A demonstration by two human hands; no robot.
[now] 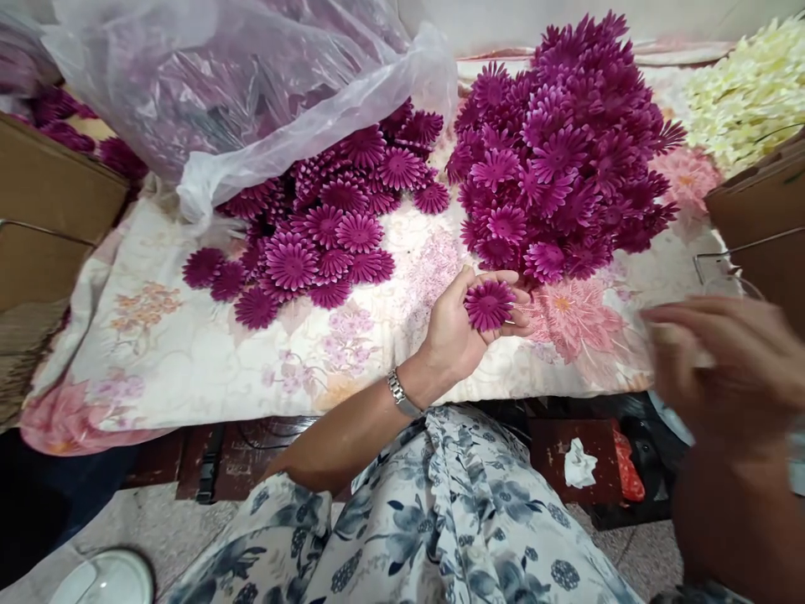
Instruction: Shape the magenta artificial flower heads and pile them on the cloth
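My left hand (456,331) is palm up over the flowered cloth (189,361), fingers curled round a single purple plastic flower head (489,304). My right hand (723,365) is close to the camera at the right and blurred by motion; its fingers point left and I cannot make out anything in them. Just beyond my left hand rises a big mound of assembled purple flowers (563,151). Loose flat purple flower heads (320,239) spill from a clear plastic bag (239,92) at the back left.
Cardboard boxes stand at the left (44,210) and right (764,218) edges. Cream flowers (748,92) lie at the back right. My lap in floral fabric (440,520) fills the foreground. A crumpled tissue (579,466) and a red scrap lie on the floor below.
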